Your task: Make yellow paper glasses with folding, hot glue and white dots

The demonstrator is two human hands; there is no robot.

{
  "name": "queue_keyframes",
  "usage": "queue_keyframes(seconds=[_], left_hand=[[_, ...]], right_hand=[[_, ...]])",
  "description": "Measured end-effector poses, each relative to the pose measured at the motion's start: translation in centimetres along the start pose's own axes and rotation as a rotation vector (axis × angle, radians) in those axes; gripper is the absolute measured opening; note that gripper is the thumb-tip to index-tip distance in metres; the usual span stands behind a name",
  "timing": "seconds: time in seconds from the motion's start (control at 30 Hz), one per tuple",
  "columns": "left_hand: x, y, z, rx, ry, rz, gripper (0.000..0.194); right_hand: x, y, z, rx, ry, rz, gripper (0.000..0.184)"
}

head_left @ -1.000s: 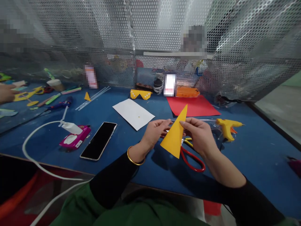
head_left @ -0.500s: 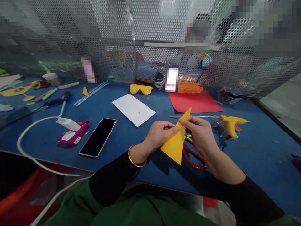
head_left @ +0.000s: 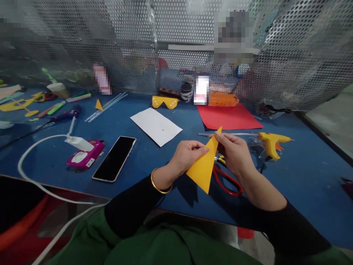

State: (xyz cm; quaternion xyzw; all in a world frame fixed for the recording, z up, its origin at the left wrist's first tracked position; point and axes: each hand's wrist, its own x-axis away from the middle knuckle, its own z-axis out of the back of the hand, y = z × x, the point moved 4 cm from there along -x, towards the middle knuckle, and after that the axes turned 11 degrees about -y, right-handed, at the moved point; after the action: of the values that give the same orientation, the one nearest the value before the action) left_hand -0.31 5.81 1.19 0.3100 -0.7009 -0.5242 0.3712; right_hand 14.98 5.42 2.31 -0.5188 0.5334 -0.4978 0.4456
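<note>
A triangular piece of yellow paper (head_left: 200,170) hangs tilted above the blue table, its narrow tip pointing up and away from me. My left hand (head_left: 188,156) pinches its left edge between thumb and fingers. Close to the tip, my right hand (head_left: 233,151) grips the right edge, thumb on top. Under and beside the right hand lie scissors with red handles (head_left: 228,187), partly covered by the paper and the hand. A white sheet (head_left: 156,126) with a small yellowish spot lies beyond my left hand.
A yellow glue gun (head_left: 271,144) lies to the right, near red paper (head_left: 230,117). On the left are a phone (head_left: 114,159) and a magenta power strip (head_left: 86,155) with a white cable. Yellow paper glasses (head_left: 164,102) stand toward the perforated metal screen (head_left: 132,44).
The yellow paper has turned slightly and its tip has shifted a little left. My right hand has slid a little up along the edge toward the tip. Both hands keep their hold.
</note>
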Motion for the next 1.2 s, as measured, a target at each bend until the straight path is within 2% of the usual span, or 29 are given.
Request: queue_keyframes(seconds=[0.13, 0.33, 0.53, 0.7, 0.87, 0.93, 1.03, 1.1, 1.2], left_hand=[[0.0, 0.2, 0.1, 0.064, 0.034, 0.017, 0.013], [0.1, 0.1, -0.2, 0.074, -0.012, 0.024, 0.011], [0.0, 0.0, 0.2, 0.099, 0.082, 0.012, 0.011], [0.0, -0.1, 0.0, 0.126, 0.052, 0.017, 0.012], [-0.2, -0.3, 0.2, 0.339, 0.104, 0.02, 0.006], [-0.4, -0.4, 0.7, 0.463, 0.166, 0.016, 0.003], [-0.7, -0.6, 1.4, 0.558, 0.215, 0.021, 0.008], [-0.9, -0.6, 1.7, 0.57, 0.226, 0.019, 0.009], [-0.9, -0.6, 2.1, 0.573, 0.272, -0.012, 0.004]], right_hand=[[0.0, -0.1, -0.1, 0.067, -0.087, -0.019, 0.034], [-0.1, 0.0, 0.4, 0.113, -0.026, 0.055, 0.033], [0.2, 0.0, -0.1, 0.138, -0.103, 0.0, 0.031], [0.5, 0.0, -0.1, 0.159, -0.088, 0.013, 0.028], [0.4, -0.1, -0.2, 0.227, -0.103, 0.004, 0.035], [0.6, -0.5, 0.3, 0.403, -0.14, 0.029, 0.034], [1.8, -0.8, 2.1, 0.932, -0.167, 0.065, 0.027], [3.2, -0.1, 3.6, 1.243, -0.219, 0.023, 0.029], [5.6, 1.6, 5.0, 1.403, -0.362, 0.043, 0.031]])
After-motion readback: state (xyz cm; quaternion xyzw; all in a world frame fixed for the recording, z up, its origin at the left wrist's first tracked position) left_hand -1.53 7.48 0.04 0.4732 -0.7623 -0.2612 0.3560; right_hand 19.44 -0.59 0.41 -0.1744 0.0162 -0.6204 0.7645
